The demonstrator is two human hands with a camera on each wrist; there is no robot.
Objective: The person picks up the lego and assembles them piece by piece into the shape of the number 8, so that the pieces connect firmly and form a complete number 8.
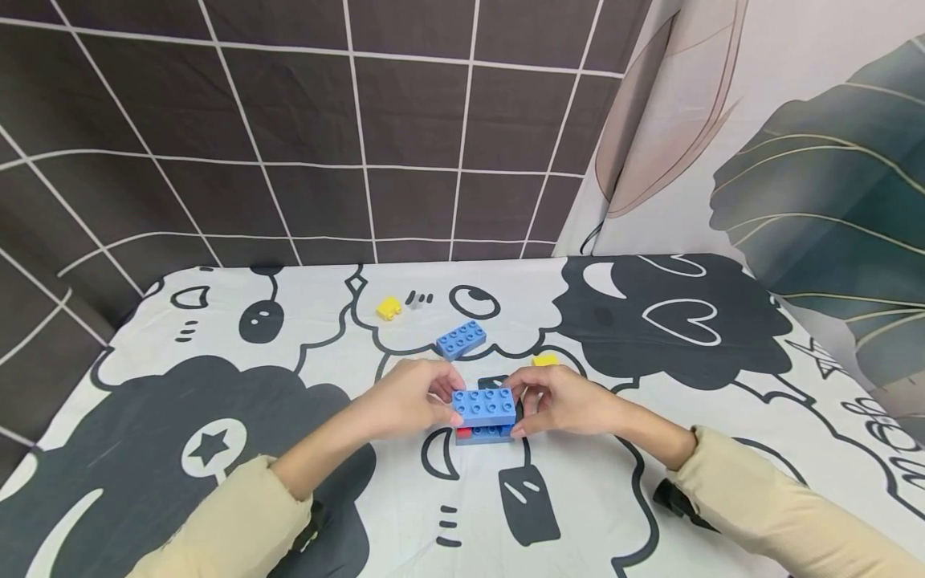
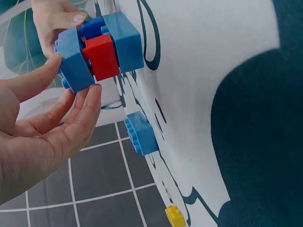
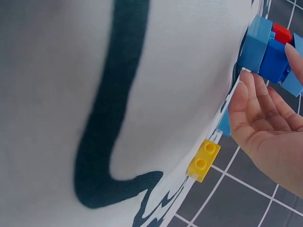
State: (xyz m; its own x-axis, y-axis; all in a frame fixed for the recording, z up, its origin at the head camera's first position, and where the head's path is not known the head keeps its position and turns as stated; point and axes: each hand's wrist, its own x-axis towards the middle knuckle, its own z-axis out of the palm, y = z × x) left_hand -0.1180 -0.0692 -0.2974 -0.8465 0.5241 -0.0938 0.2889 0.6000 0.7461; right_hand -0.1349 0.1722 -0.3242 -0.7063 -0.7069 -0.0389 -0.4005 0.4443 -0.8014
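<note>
Both hands meet at a small stack of toy building bricks. At its base, a light blue brick [image 1: 482, 437] stands on the patterned cloth. A red brick [image 2: 102, 56] and a dark blue brick [image 3: 273, 61] sit side by side on it. Over these lies a second light blue brick [image 1: 482, 408], studs up, with a narrow gap beneath it in the left wrist view. My left hand [image 1: 415, 395] pinches this top brick's left end between thumb and fingers. At the right end, my right hand [image 1: 567, 399] grips it, thumb toward me and fingers behind.
Beyond the stack lies a loose blue brick [image 1: 461, 339]. One yellow brick [image 1: 389, 308] is farther back on the left, and another yellow brick [image 1: 545, 360] is just behind my right hand. A dark gridded curtain [image 1: 412, 120] hangs along the table's far edge.
</note>
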